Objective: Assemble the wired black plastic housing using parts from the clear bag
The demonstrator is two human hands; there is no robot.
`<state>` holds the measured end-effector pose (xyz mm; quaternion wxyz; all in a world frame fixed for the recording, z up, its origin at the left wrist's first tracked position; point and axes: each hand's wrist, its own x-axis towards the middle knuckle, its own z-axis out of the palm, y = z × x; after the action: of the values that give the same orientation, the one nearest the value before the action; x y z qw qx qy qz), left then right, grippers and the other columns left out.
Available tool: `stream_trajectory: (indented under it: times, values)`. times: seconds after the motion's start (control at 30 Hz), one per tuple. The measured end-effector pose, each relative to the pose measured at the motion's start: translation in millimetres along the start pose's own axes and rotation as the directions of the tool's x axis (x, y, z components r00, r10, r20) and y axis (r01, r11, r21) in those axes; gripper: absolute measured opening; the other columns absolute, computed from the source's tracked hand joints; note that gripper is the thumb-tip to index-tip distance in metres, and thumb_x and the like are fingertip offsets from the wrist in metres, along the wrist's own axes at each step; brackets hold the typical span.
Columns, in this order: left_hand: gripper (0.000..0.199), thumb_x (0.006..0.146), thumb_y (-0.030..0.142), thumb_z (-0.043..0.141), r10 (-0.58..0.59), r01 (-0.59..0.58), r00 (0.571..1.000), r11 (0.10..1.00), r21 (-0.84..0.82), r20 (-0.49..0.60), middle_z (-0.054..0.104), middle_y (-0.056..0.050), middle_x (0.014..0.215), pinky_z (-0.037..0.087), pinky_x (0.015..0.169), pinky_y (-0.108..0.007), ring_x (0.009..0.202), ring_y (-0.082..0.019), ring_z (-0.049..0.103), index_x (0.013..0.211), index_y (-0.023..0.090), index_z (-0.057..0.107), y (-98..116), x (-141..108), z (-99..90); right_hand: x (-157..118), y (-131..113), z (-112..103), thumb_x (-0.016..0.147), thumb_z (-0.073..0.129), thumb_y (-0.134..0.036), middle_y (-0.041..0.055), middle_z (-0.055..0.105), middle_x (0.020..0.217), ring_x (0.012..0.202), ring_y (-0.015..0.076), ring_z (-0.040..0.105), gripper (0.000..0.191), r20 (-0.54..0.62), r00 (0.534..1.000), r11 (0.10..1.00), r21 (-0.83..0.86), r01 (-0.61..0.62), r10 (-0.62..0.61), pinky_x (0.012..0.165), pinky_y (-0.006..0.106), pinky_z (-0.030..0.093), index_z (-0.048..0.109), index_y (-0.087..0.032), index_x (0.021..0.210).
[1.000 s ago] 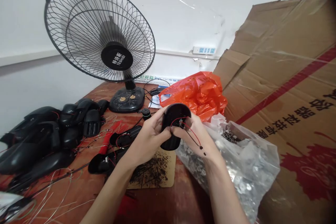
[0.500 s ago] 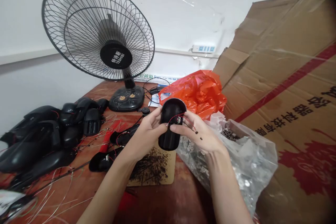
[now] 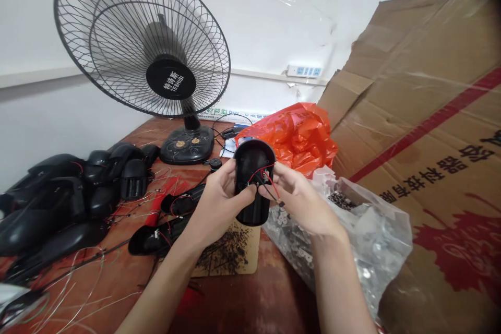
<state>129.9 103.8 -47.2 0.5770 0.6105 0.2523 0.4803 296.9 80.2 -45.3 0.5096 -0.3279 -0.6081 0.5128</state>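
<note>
Head view. Left hand (image 3: 219,195) grips black housing (image 3: 252,180) from its left side; thumb tip lies across the front, fingers wrapped behind, closed on it. Housing held upright in the air above the worktop (image 3: 242,302), rounded end up, open face toward the camera.

Right hand (image 3: 303,198) at housing's right side; thumb + forefinger pinched narrow on the red/black wires (image 3: 270,180) at the open face. Wires run from inside the housing, over those fingertips, and end in a small dark plug just right of the thumb.

Below both hands: tan board (image 3: 250,255) w/ heap of small dark screws, flat on worktop. Under and right of the right wrist: clear bag (image 3: 364,240) of small metal parts, mouth open. Behind the fingers: orange bag (image 3: 297,133), crumpled. Far right: large cardboard (image 3: 422,130) w/ red stripe + print, leaning.

Left of the left hand: more black housings (image 3: 70,198) piled, some w/ red wires; two lie nearer, just left of the forearm. Thin loose wire strewn on worktop at lower left. Desk fan (image 3: 141,42) stands behind, well left of the fingers; blades blurred. Power strip (image 3: 304,71) on wall.
</note>
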Motion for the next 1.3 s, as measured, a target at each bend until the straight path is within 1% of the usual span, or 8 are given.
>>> stream_trajectory:
  times: [0.13, 0.3, 0.43, 0.57, 0.67, 0.8, 1.03, 1.3]
  values:
    - [0.045, 0.086, 0.017, 0.069, 0.046, -0.046, 0.999, 0.999, 0.01, 0.025, 0.068, -0.008, 0.125, 0.054, 0.097, -0.03, 0.113, -0.022, 0.066, 0.129, 0.018, 0.058, -2.5, -0.2, -0.7, 0.2, -3.9, 4.9, 0.089, 0.064, -0.018, 0.002, 0.071, 0.112, 0.1, 0.017, 0.067, 0.035, -0.05, 0.998, 0.999, -0.041, 0.034, -0.036, 0.088, 0.029, 0.055, 0.064, -0.025, 0.123]
    - [0.05, 0.083, 0.011, 0.069, 0.112, -0.113, 0.994, 0.992, 0.055, 0.016, 0.069, -0.006, 0.121, 0.054, 0.096, -0.028, 0.11, -0.021, 0.066, 0.131, 0.02, 0.059, -4.5, -1.5, -1.1, -1.3, -3.2, 7.0, 0.086, 0.063, -0.011, 0.0009, 0.069, 0.112, 0.098, 0.017, 0.065, 0.039, -0.052, 0.993, 0.99, -0.095, 0.103, -0.109, 0.083, 0.028, 0.054, 0.063, -0.028, 0.122]
    - [0.06, 0.079, 0.007, 0.07, 0.153, -0.158, 0.987, 0.978, 0.133, 0.046, 0.069, -0.006, 0.121, 0.056, 0.087, -0.024, 0.101, -0.019, 0.069, 0.135, 0.022, 0.057, -1.1, -5.8, -4.5, -3.8, -3.1, 5.5, 0.082, 0.063, -0.007, 0.0011, 0.067, 0.103, 0.091, 0.0174, 0.062, 0.044, -0.066, 0.985, 0.968, -0.203, 0.145, -0.161, 0.076, 0.028, 0.054, 0.063, -0.027, 0.122]
    - [0.064, 0.075, 0.006, 0.072, 0.231, -0.233, 0.972, 0.942, 0.24, 0.037, 0.07, -0.003, 0.113, 0.056, 0.086, -0.024, 0.1, -0.02, 0.068, 0.135, 0.025, 0.058, 5.4, -11.8, -4.3, -6.7, -5.8, 3.3, 0.077, 0.069, -0.009, 0.0006, 0.067, 0.099, 0.087, 0.0188, 0.062, 0.041, -0.098, 0.967, 0.913, -0.363, 0.185, -0.235, 0.076, 0.031, 0.055, 0.067, -0.028, 0.114]
    - [0.065, 0.073, 0.006, 0.071, 0.286, -0.277, 0.958, 0.89, 0.363, 0.031, 0.07, -0.002, 0.109, 0.055, 0.084, -0.023, 0.103, -0.022, 0.066, 0.134, 0.025, 0.059, 10.7, -15.3, -1.0, -8.0, -7.3, 2.9, 0.075, 0.072, -0.011, 0.0004, 0.068, 0.101, 0.089, 0.0196, 0.064, 0.043, -0.089, 0.952, 0.884, -0.405, 0.235, -0.294, 0.079, 0.032, 0.055, 0.068, -0.03, 0.113]
    - [0.063, 0.072, 0.008, 0.07, 0.313, -0.278, 0.95, 0.849, 0.45, -0.003, 0.069, -0.004, 0.117, 0.055, 0.083, -0.024, 0.102, -0.022, 0.066, 0.132, 0.023, 0.06, 14.6, -16.5, 1.3, -7.4, -5.4, 3.9, 0.073, 0.073, -0.013, 0.0015, 0.069, 0.101, 0.09, 0.0214, 0.065, 0.044, -0.106, 0.939, 0.869, -0.423, 0.256, -0.328, 0.081, 0.034, 0.056, 0.068, -0.029, 0.115]
    - [0.061, 0.072, 0.008, 0.071, 0.335, -0.299, 0.942, 0.841, 0.451, -0.001, 0.069, -0.003, 0.115, 0.055, 0.082, -0.024, 0.099, -0.022, 0.066, 0.13, 0.023, 0.062, 14.0, -15.7, -1.5, -7.1, -5.6, 7.7, 0.073, 0.074, -0.015, 0.0011, 0.07, 0.098, 0.088, 0.0215, 0.066, 0.046, -0.115, 0.935, 0.861, -0.441, 0.254, -0.335, 0.082, 0.034, 0.056, 0.069, -0.029, 0.116]
    - [0.063, 0.071, 0.008, 0.073, 0.316, -0.273, 0.948, 0.863, 0.425, -0.033, 0.067, -0.004, 0.123, 0.056, 0.089, -0.029, 0.109, -0.026, 0.064, 0.131, 0.023, 0.062, 9.9, -17.2, -4.2, -6.6, -3.4, 8.7, 0.072, 0.069, -0.008, -0.0006, 0.071, 0.099, 0.083, 0.0189, 0.065, 0.053, -0.097, 0.918, 0.815, -0.504, 0.287, -0.384, 0.075, 0.03, 0.056, 0.066, -0.029, 0.121]
